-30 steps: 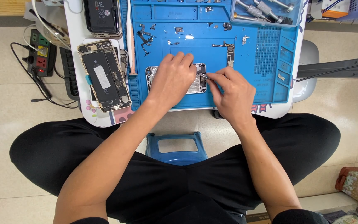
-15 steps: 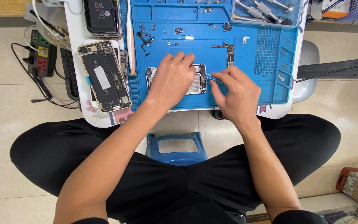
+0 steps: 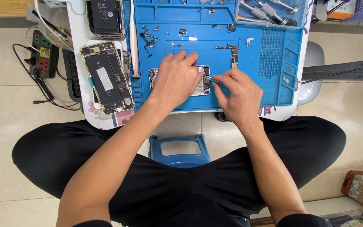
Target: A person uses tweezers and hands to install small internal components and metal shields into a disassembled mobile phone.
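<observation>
The left hand point(image 3: 176, 77) lies flat over an opened phone frame point(image 3: 200, 82) on the blue work mat point(image 3: 253, 90), covering most of it. The right hand point(image 3: 238, 94) pinches what looks like thin tweezers point(image 3: 211, 79), tip at the frame's right edge. Another opened phone point(image 3: 106, 82) lies left on the bench point(image 3: 77, 50).

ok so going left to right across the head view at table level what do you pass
power strip → opened phone with its battery showing → left hand on the phone frame → thin tool → right hand → grid patch of the blue mat
</observation>
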